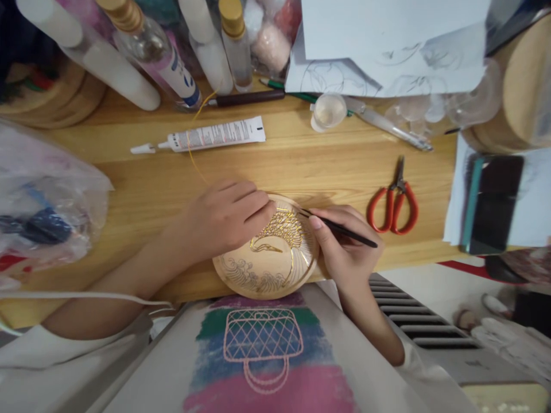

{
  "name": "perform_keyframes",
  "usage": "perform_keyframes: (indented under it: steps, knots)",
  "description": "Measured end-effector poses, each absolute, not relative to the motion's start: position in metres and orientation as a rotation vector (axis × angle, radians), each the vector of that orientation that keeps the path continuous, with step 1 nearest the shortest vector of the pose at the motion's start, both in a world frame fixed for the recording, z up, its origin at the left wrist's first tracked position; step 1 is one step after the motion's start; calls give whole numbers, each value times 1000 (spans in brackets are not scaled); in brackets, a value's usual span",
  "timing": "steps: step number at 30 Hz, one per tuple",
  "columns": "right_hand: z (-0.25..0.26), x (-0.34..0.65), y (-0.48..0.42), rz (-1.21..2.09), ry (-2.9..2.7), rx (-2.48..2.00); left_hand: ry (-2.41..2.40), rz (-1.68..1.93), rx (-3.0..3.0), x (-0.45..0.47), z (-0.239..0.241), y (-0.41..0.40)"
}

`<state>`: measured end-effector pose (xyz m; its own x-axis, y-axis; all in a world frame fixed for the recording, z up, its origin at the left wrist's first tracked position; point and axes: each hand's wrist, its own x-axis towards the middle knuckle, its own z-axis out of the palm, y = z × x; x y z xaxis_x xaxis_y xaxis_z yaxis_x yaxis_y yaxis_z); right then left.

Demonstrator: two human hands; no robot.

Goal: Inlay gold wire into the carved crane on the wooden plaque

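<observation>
A round wooden disc lies at the table's front edge, with a bird outlined in gold wire and drawn wave lines below it. My left hand rests on its upper left, fingers bent and pinched together, fingertips partly hidden. A loose gold wire runs from the back of the table into this hand. Between the thumb and fingers of my right hand are slim black tweezers, their tips touching or just above the disc's upper right, by the gold feather pattern.
A white glue tube lies behind my left hand. Red-handled pliers lie to the right, before a phone on paper. Bottles, a small cup, a pen and drawings line the back. A plastic bag stands left.
</observation>
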<state>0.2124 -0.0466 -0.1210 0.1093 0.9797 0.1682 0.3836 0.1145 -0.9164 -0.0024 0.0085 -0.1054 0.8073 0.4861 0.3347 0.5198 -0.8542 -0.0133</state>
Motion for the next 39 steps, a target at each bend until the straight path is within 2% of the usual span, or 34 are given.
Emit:
perform_keyframes:
  steps: [39]
  knots:
    - [-123, 212, -46, 785, -1449, -1412, -866, -476, -2937, -3, -106, 8]
